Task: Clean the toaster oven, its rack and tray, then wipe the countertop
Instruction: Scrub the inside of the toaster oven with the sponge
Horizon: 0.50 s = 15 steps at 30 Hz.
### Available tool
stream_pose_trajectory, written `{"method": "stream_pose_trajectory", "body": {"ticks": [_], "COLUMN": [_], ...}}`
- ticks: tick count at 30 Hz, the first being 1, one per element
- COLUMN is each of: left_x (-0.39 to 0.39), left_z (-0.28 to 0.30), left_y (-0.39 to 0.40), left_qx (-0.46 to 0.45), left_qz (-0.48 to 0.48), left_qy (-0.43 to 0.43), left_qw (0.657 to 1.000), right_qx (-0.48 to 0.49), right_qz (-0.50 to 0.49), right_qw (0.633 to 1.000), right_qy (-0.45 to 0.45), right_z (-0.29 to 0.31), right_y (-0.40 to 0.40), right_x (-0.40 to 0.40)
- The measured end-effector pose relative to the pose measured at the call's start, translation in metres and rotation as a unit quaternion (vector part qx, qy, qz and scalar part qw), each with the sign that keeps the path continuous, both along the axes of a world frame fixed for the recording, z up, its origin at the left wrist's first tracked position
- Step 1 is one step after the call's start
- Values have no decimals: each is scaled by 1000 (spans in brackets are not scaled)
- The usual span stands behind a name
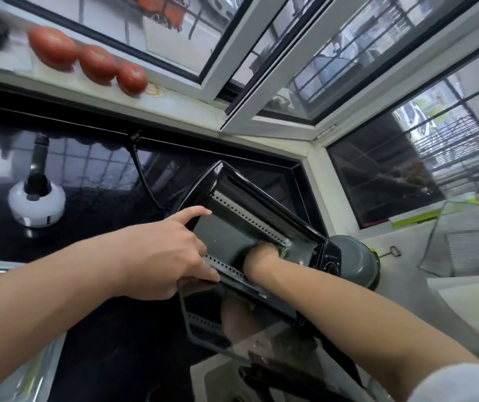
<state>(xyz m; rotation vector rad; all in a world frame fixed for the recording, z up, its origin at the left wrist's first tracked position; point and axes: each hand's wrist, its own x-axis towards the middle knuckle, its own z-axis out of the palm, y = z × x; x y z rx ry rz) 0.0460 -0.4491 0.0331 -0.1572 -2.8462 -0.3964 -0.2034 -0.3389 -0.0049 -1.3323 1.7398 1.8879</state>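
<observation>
A black toaster oven [232, 181] stands on the dark countertop [93, 227] with its glass door [261, 323] folded down toward me. My left hand [168, 250] grips the oven's left front edge, index finger stretched along the top and thumb at the lower rim. My right hand [261, 256] reaches inside the cavity and holds a green scouring pad [284, 252] against the right inner wall; its fingers are mostly hidden and blurred. The rack and tray do not show inside.
A white kettle [36, 203] with a black handle stands at the left. Three tomatoes [96, 63] lie on the window sill. A grey-green pot [357, 262] sits right behind the oven. A mesh cover [464, 239] is at the right. The oven's cord [142, 172] trails behind.
</observation>
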Motion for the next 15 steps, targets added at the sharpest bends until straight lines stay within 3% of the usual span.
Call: {"method": "stream_pose_trajectory", "body": {"ticks": [6, 11, 15], "left_x": [0, -3, -4], "left_z": [-1, -8, -5], "left_y": [0, -1, -1], "left_qx": [6, -2, 11], "left_qz": [-4, -3, -1], "left_qy": [17, 41, 38], "left_qw": [1000, 999, 999], "right_qx": [-36, 4, 55], "right_qz": [0, 49, 183], "right_qw": [999, 998, 980], "right_qy": [18, 42, 49], "right_z": [10, 11, 26], "right_y": [0, 5, 22], "right_x": [3, 15, 20]}}
